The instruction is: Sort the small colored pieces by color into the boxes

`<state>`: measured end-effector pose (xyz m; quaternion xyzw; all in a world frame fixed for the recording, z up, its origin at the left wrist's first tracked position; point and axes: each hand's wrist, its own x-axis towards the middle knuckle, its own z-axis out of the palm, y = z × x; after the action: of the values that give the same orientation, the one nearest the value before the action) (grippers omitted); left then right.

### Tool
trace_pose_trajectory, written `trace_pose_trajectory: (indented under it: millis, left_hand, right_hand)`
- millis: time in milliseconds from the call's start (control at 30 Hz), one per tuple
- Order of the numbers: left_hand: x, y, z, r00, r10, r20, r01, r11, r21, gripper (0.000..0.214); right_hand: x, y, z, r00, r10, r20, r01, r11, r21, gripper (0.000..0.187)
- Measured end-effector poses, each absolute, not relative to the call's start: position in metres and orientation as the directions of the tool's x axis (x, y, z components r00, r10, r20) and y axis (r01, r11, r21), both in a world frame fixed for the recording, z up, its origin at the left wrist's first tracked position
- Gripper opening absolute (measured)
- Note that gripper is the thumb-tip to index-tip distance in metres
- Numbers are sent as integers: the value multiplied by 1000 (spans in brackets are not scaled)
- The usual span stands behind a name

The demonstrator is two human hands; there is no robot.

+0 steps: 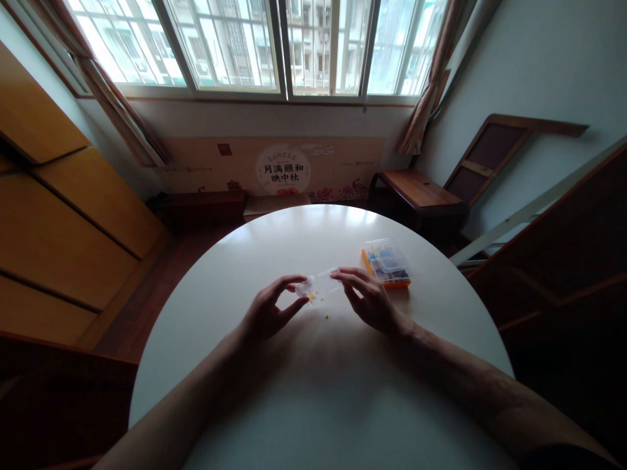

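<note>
My left hand (271,311) and my right hand (368,299) hold a small clear plastic bag (319,285) between them, just above the round white table (304,391). Each hand pinches one end of the bag with thumb and fingertips. A few small yellow pieces show inside the bag near my left fingers. One tiny yellow piece (326,318) lies loose on the table below the bag. An orange box with a clear lid (386,263), filled with small coloured parts, sits on the table just right of my right hand.
Behind the table a dark wooden bench (418,191) stands at the right and a low dark cabinet (203,207) at the left under the window. Wooden wardrobe panels (63,222) line the left wall. A printed cardboard sheet (284,168) leans below the window.
</note>
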<state>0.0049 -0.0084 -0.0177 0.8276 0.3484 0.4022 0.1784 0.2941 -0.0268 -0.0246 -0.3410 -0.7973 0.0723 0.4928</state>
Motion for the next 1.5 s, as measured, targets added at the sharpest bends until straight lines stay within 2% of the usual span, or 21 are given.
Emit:
trace_pose_trajectory:
  millis: [133, 233, 367, 467, 600, 700, 767, 867, 933, 1067, 1167, 1300, 1433, 1500]
  left_hand:
    - [8, -9, -19, 543, 670, 506, 330, -725, 605, 54]
    - [8, -9, -15, 601, 643, 475, 288, -728, 621, 50]
    - [8, -9, -11, 576, 668, 471, 276, -701, 658, 47]
    - [6, -7, -9, 499, 736, 458, 313, -646, 696, 52]
    - [-2, 5, -10, 274, 865, 420, 408, -500, 764, 58]
    - [-14, 18, -12, 108, 907, 407, 441, -411, 798, 65]
    - [-23, 27, -14, 56, 925, 377, 485, -355, 799, 71]
    - [-34, 34, -17, 2, 948, 319, 558, -265, 786, 77]
    - [-38, 37, -20, -14, 954, 298, 607, -229, 761, 75]
    - [-41, 39, -24, 31, 942, 334, 774, -234, 588, 63]
    - [-42, 40, -26, 38, 932, 361, 846, -222, 485, 55]
    - [-44, 42, -32, 28, 928, 371, 863, -209, 459, 49]
    - [-45, 43, -34, 6, 917, 399, 849, -215, 483, 51]
    - [-42, 40, -28, -4, 883, 469, 839, -252, 482, 50]
  right_hand:
    - [292, -25, -26, -257, 652, 713, 442, 736, -513, 31]
    - [293, -23, -30, -236, 679, 695, 435, 713, -549, 25]
    - [293, -22, -32, -243, 697, 675, 429, 701, -570, 27]
    - [292, -22, -30, -295, 690, 661, 431, 714, -552, 41]
    - [291, -23, -26, -371, 669, 643, 468, 733, -493, 67]
    - [292, -26, -21, -381, 634, 673, 495, 755, -430, 71]
    - [297, -28, -14, -376, 592, 713, 540, 766, -350, 68]
    - [312, -28, -1, -319, 561, 764, 693, 688, -216, 56]
    - [326, -23, 7, -234, 593, 770, 820, 546, -171, 48]
    - [353, -9, 8, -68, 697, 713, 957, 247, -150, 67]
    - [361, -2, -1, -10, 759, 651, 982, 132, -139, 77]
    - [360, -1, -6, -2, 790, 613, 978, 130, -164, 60]
    - [359, -2, 4, -28, 754, 656, 955, 214, -205, 46]
    - [357, -4, 10, -58, 716, 695, 927, 298, -229, 43]
